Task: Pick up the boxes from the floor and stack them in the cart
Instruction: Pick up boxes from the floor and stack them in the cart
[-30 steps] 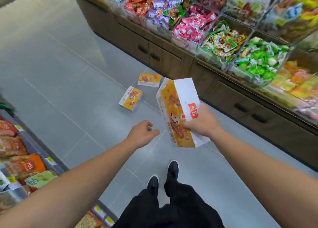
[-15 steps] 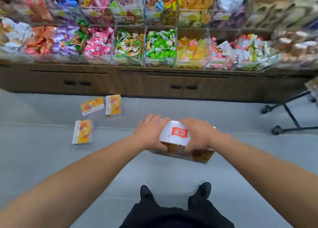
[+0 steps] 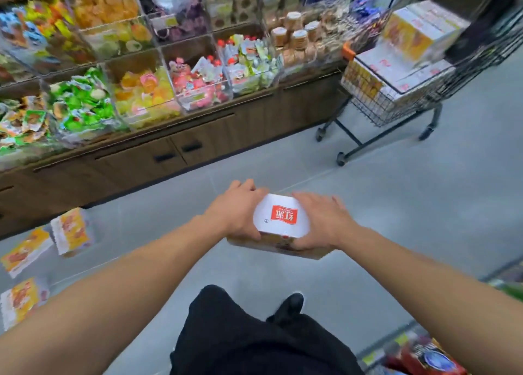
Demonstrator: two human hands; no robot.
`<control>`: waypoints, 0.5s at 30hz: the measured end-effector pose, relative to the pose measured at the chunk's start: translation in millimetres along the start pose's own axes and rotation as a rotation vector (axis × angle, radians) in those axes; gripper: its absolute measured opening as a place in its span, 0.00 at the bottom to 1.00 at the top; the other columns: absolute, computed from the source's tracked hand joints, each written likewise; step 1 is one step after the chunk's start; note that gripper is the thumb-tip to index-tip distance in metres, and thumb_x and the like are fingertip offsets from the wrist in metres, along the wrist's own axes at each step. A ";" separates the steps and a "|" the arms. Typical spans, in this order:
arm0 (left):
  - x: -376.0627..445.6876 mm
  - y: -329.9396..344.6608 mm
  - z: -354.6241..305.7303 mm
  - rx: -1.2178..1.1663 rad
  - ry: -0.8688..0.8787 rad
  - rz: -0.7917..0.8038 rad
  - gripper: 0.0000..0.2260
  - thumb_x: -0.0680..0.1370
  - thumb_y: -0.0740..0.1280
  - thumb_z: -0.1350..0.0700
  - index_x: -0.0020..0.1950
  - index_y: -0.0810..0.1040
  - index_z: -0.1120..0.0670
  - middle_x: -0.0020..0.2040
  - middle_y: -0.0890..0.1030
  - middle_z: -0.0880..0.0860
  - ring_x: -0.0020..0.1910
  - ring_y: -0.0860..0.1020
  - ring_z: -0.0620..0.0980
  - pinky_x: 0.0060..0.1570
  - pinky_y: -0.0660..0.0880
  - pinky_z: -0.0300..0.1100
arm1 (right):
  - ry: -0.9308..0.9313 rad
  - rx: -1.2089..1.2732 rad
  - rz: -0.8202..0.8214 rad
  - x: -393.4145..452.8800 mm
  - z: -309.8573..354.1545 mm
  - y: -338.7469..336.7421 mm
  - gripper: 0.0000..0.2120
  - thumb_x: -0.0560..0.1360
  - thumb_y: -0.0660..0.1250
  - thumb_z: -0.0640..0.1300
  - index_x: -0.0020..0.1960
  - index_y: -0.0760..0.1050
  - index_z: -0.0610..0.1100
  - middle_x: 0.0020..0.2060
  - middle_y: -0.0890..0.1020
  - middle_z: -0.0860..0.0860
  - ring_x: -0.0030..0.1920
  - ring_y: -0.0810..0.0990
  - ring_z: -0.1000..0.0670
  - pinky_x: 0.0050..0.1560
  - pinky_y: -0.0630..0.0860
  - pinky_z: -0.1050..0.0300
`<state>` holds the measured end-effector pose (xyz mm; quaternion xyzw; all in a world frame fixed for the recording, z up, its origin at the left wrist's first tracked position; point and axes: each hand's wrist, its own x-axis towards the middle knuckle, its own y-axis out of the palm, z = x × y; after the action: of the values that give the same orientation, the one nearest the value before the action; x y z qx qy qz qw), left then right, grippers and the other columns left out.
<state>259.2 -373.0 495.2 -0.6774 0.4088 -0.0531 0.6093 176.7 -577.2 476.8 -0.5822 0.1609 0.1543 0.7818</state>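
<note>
Now my view swings right since half a second ago; the cart [image 3: 396, 103] appears ahead-right, stacked with boxes. I clamp the box [image 3: 280, 219] between left hand [image 3: 237, 213] and right hand [image 3: 325, 222], above the floor.

A pale grey tiled floor [image 3: 424, 210] with thin grout lines carries everything here. Three flat orange-and-white cardboard boxes lie directly on it at the left: one [image 3: 72, 230] just in front of the dark wooden cabinet base [image 3: 175, 154], a second [image 3: 24, 251] just beside it to the left, and a third [image 3: 21, 298] apart from them, nearer the camera; all three are blurred. At the upper right a black wire shopping cart [image 3: 396, 103] stands on the floor on small wheels, holding more orange-and-white boxes [image 3: 418, 32] stacked in its basket. A black shoe [image 3: 291, 304] rests on the tiles.
</note>
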 end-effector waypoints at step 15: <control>307.3 -60.3 -98.0 -0.169 0.152 0.052 0.40 0.63 0.76 0.37 0.71 0.62 0.39 0.63 0.68 0.46 0.65 0.64 0.48 0.68 0.68 0.52 | 0.189 0.198 -0.097 111.7 -257.1 -106.6 0.46 0.55 0.74 0.68 0.68 0.64 0.54 0.57 0.74 0.54 0.60 0.69 0.48 0.59 0.73 0.51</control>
<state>435.6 -644.4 441.3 -0.7096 0.4741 -0.0539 0.5184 304.5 -847.3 450.9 -0.5214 0.2200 0.0442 0.8232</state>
